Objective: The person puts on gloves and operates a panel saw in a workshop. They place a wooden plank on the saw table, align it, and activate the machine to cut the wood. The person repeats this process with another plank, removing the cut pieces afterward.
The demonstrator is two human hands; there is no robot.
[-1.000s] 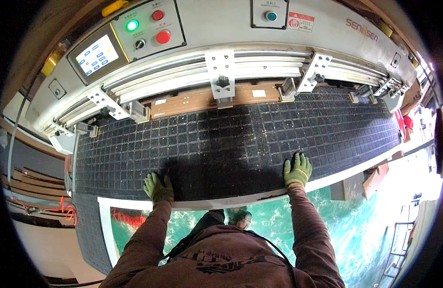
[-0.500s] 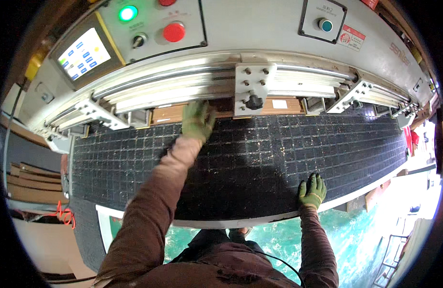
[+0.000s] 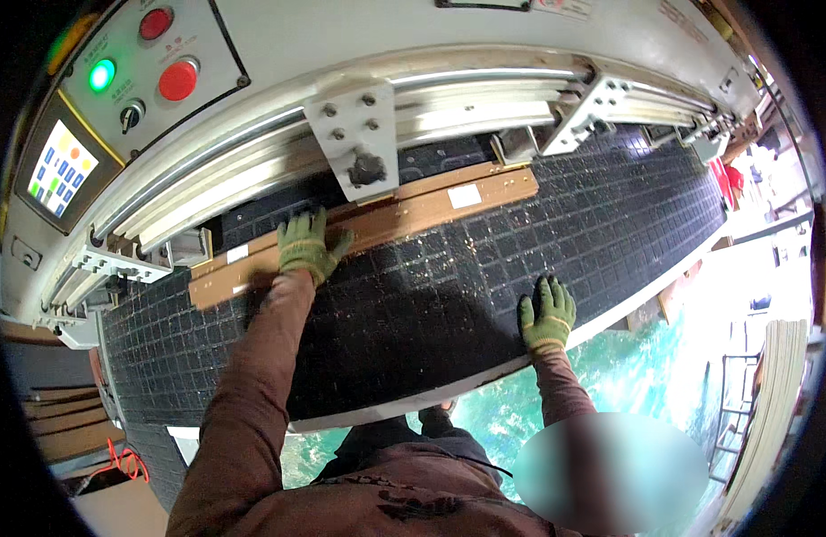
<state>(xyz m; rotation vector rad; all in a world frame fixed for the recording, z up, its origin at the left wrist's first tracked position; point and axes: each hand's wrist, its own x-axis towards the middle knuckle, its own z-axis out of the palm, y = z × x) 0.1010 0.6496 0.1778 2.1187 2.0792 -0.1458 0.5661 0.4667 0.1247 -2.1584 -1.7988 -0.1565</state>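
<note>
Long brown boards (image 3: 395,225) with small white labels lie slanted across the black gridded bed of a machine. My left hand (image 3: 307,251), in a green glove, lies over them left of the middle, its fingers spread and reaching to their far edge. Whether the fingertips hook behind that edge I cannot tell. To the right, my right hand (image 3: 547,313), gloved alike, rests flat with fingers apart on the black bed (image 3: 413,331) near its front edge. Nothing is in it.
A white clamp block with a black knob (image 3: 366,168) hangs over the boards, beneath a metal rail. Behind stands the control panel with a red button (image 3: 179,80), a lit green button (image 3: 101,75) and a screen (image 3: 62,170). Brown panels (image 3: 64,421) are stacked at the left.
The brown boards have come out from under the rail toward me and now lie slanted, with my left hand on them. My right hand still rests on the bed. The view has turned.
</note>
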